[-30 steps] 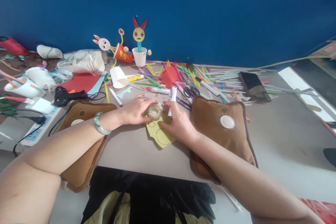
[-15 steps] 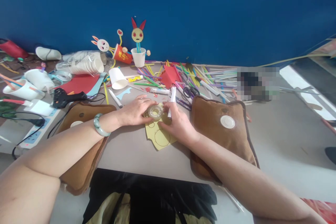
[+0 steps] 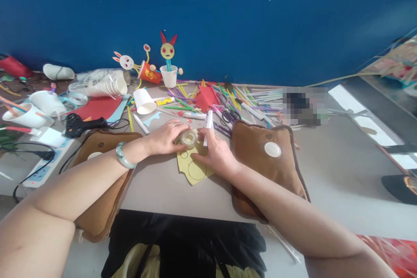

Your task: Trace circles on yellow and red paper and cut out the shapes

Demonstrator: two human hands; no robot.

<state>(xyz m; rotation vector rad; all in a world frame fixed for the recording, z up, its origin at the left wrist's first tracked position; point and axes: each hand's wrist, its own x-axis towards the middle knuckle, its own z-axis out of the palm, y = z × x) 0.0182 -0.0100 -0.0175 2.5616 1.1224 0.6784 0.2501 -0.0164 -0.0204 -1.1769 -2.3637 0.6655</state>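
A yellow sheet of paper (image 3: pixel 186 171) with pencil-thin dark circles drawn on it lies on the table in front of me. Over its upper part, a roll of clear tape (image 3: pixel 188 138) is gripped between the thumb and fingers of my left hand (image 3: pixel 167 138). A white marker (image 3: pixel 208 128) stands nearly upright in my right hand (image 3: pixel 219 153), whose thumb rests low over the paper. Its lower tip is hidden behind the hand.
Brown cushioned warmers (image 3: pixel 265 173) lie under or beside both forearms. Behind are a white paper cup (image 3: pixel 143 102), scissors (image 3: pixel 230 115) and scattered coloured sticks (image 3: pixel 184 91). A black glue gun (image 3: pixel 81 125) and power strip (image 3: pixel 47 165) sit left; rabbit-faced cup figures (image 3: pixel 168 74) stand by the wall.
The view has turned slightly to the right, so things appear shifted left. Both hands keep their hold on the tape roll and the marker, with little visible movement.
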